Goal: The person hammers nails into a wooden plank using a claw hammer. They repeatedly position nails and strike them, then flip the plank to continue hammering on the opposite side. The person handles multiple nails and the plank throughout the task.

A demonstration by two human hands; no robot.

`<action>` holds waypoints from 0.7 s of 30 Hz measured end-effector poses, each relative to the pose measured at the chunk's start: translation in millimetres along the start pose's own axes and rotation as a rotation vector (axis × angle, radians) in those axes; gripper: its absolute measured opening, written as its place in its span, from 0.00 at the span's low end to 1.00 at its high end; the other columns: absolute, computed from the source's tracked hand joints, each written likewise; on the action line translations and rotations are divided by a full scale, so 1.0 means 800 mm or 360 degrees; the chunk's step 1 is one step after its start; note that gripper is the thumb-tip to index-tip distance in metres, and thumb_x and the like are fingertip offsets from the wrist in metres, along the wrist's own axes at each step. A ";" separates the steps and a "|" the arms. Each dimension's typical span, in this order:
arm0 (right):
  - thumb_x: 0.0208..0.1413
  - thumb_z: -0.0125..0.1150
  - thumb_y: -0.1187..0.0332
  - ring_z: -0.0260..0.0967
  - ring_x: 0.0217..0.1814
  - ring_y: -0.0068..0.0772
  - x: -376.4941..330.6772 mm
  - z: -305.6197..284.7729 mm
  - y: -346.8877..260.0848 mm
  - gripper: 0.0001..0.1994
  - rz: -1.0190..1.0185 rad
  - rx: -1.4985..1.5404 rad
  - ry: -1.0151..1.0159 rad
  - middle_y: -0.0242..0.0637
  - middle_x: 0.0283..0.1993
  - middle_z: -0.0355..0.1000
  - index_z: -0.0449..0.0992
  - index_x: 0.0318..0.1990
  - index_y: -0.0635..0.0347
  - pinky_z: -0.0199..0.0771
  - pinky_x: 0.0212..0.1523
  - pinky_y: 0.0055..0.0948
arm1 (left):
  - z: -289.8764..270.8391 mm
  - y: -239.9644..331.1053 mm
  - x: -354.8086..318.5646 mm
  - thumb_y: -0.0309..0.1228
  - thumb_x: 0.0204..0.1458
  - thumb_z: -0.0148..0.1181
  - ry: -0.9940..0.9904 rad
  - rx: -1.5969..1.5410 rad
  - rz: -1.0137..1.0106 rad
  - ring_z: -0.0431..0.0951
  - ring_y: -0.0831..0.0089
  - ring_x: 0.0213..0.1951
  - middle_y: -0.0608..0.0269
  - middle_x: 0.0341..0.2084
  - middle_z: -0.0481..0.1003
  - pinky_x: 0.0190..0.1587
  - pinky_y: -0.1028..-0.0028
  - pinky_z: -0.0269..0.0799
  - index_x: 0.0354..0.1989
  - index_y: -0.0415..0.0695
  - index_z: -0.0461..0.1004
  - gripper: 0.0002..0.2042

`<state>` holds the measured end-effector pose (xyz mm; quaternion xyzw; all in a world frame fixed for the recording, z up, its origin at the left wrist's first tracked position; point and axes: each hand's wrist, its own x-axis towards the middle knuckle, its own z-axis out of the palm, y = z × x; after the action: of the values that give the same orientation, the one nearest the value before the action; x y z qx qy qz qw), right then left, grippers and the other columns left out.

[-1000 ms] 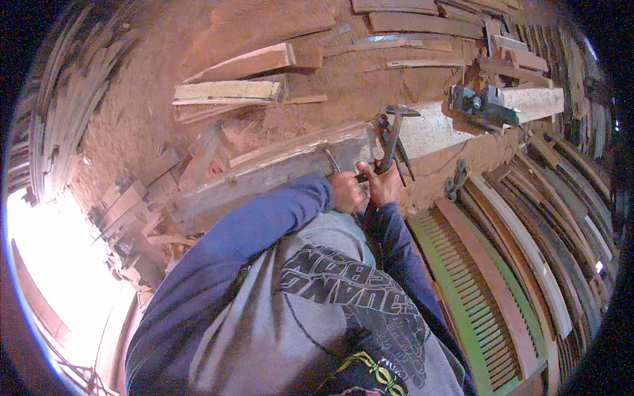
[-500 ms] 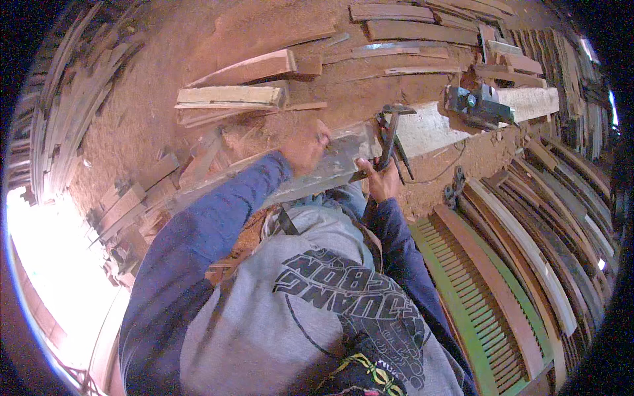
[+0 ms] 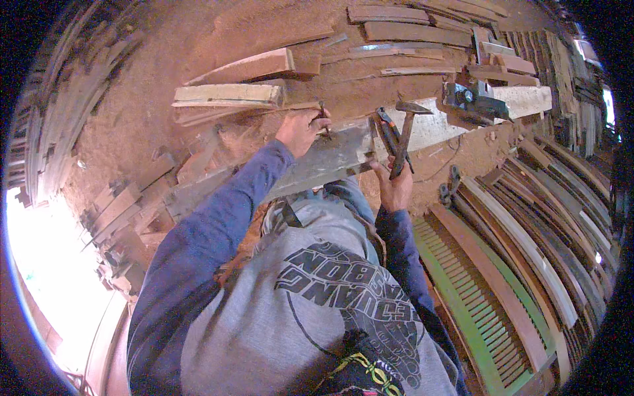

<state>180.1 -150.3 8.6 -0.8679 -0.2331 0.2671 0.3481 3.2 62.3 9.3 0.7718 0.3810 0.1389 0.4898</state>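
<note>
A long grey board point(image 3: 337, 157) lies across in front of me. At its far edge my left hand point(image 3: 300, 134) is closed, pinching a short thin dark rod point(image 3: 322, 111) upright; whether it is a nail or a punch I cannot tell. To its right, over the board's near edge, my right hand point(image 3: 395, 188) is closed round the handle of a hammer point(image 3: 404, 142), its head up and away from me. Dark pliers point(image 3: 390, 131) with an orange mark are close beside the hammer handle; I cannot tell whether they rest on the board or in my hand.
A power planer point(image 3: 477, 100) sits on the pale plank point(image 3: 528, 99) to the right. Timber blocks point(image 3: 228, 96) lie beyond the board on sawdust. A green slatted frame point(image 3: 475, 310) and stacked planks point(image 3: 528, 244) stand at right; offcuts point(image 3: 125, 204) pile up at left.
My left hand has moved slightly up, and the thin dark rod now shows upright in its fingers. My right hand has shifted a little right with the hammer, whose head has swung rightward.
</note>
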 end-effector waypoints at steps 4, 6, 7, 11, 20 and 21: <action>0.51 0.69 0.58 0.68 0.40 0.31 -0.029 -0.025 -0.021 0.23 -0.0175 -0.0133 0.0076 0.38 0.37 0.71 0.74 0.49 0.64 0.69 0.43 0.30 | 0.006 -0.016 0.002 0.32 0.57 0.55 0.0000 0.0081 0.0217 0.79 0.56 0.41 0.52 0.37 0.78 0.46 0.63 0.73 0.40 0.41 0.76 0.09; 0.56 0.64 0.57 0.69 0.38 0.30 -0.043 -0.033 -0.032 0.20 -0.0262 -0.0116 0.0088 0.38 0.35 0.71 0.73 0.48 0.64 0.70 0.41 0.30 | 0.010 -0.026 0.004 0.34 0.58 0.53 -0.0034 0.0057 0.0291 0.79 0.59 0.42 0.56 0.40 0.79 0.48 0.62 0.73 0.46 0.46 0.76 0.12; 0.58 0.61 0.57 0.69 0.37 0.30 -0.050 -0.036 -0.038 0.19 -0.0286 -0.0068 0.0072 0.38 0.33 0.71 0.73 0.47 0.64 0.70 0.41 0.31 | 0.012 -0.029 0.005 0.34 0.58 0.53 -0.0053 0.0022 0.0409 0.79 0.58 0.43 0.56 0.40 0.79 0.47 0.62 0.73 0.45 0.45 0.76 0.11; 0.61 0.53 0.60 0.73 0.35 0.42 -0.074 -0.049 -0.071 0.16 -0.0373 -0.0172 -0.0001 0.44 0.32 0.73 0.71 0.47 0.65 0.71 0.36 0.40 | 0.016 -0.031 0.011 0.31 0.57 0.54 -0.0201 0.0098 0.0528 0.78 0.56 0.44 0.54 0.40 0.78 0.47 0.61 0.73 0.43 0.42 0.75 0.10; 0.63 0.48 0.65 0.74 0.30 0.55 -0.122 -0.070 -0.128 0.16 -0.0324 0.0014 -0.0223 0.52 0.31 0.74 0.66 0.52 0.66 0.72 0.31 0.46 | 0.000 -0.012 0.012 0.29 0.53 0.59 -0.0395 0.0228 0.0813 0.78 0.51 0.42 0.51 0.38 0.78 0.46 0.60 0.74 0.43 0.38 0.76 0.12; 0.63 0.49 0.65 0.73 0.30 0.58 -0.123 -0.067 -0.127 0.16 -0.0424 -0.0079 -0.0248 0.52 0.31 0.74 0.66 0.53 0.66 0.72 0.31 0.48 | 0.001 -0.012 0.013 0.29 0.53 0.59 -0.0381 0.0204 0.0868 0.78 0.51 0.42 0.51 0.38 0.78 0.45 0.60 0.74 0.44 0.38 0.75 0.12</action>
<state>117.7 -167.9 145.3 -0.8143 -0.3791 0.2792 0.3397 6.0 71.4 -0.7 0.8859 0.1074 0.1491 0.4260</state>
